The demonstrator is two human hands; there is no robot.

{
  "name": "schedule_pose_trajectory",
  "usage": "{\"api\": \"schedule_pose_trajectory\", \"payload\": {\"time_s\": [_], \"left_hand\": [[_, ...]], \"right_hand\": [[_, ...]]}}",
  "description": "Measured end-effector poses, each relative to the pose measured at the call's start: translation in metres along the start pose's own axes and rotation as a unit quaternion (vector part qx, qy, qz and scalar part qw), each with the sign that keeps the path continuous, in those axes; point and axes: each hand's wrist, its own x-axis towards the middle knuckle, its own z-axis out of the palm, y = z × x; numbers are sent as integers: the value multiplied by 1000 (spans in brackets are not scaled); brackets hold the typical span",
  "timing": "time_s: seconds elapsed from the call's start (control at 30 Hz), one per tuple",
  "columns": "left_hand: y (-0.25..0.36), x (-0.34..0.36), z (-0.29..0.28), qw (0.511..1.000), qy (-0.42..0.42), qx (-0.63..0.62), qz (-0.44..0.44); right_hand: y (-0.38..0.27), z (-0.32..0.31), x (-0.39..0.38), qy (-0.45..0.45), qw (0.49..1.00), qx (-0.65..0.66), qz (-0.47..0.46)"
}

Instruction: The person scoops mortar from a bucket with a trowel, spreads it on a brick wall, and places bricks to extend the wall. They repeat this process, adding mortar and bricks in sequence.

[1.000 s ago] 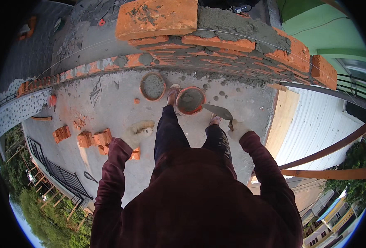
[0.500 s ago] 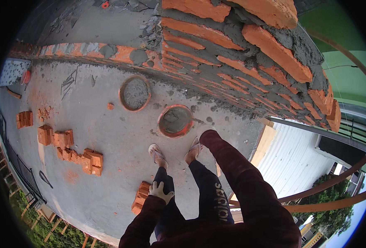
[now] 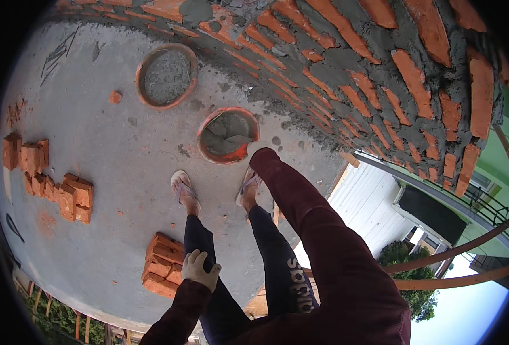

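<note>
While the left hand (image 3: 199, 269), in a pale work glove, reaches down beside the left leg, its fingers (image 3: 192, 261) lie curled over the near edge of a small stack of red bricks (image 3: 162, 264) on the concrete floor (image 3: 116, 155). The glove touches the top of the stack, but the view does not show whether the fingers have actually gripped a brick or only rest on it. The left forearm in its dark red sleeve comes up from the lower edge, bent at the wrist, with the back of the glove facing the camera.

The right arm stretches forward and down, its sleeve ending at the rim of the nearer orange pan of mortar (image 3: 228, 137). The right hand itself is hidden behind the cuff, so its fingers cannot be told as clenched or released. A trowel blade (image 3: 234, 140) lies in the grey mortar inside that pan.

A second round pan (image 3: 167, 76) of grey mix stands farther off, near the foot of the brick wall (image 3: 381, 75). More loose bricks (image 3: 70, 195) lie well apart to the left. Both sandalled feet stand just short of the nearer pan.
</note>
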Motion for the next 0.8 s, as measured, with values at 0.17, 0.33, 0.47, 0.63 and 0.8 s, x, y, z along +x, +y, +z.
{"api": "schedule_pose_trajectory", "payload": {"time_s": [0.17,0.33,0.47,0.63,0.8], "left_hand": [[2,1,5,1000,-3,5,4],[3,-4,19,999,-32,-11,-17],[11,-2,23,999,-38,-2,-13],[18,-1,31,999,-37,0,-24],[25,1,36,998,-44,1,-33]], "right_hand": [[2,-36,-45,-54,997,29,47],[25,-41,8,8,996,29,81],[4,-7,40,-67,997,31,5],[-14,44,49,-78,982,174,-14],[10,53,21,-115,916,383,-20]]}}
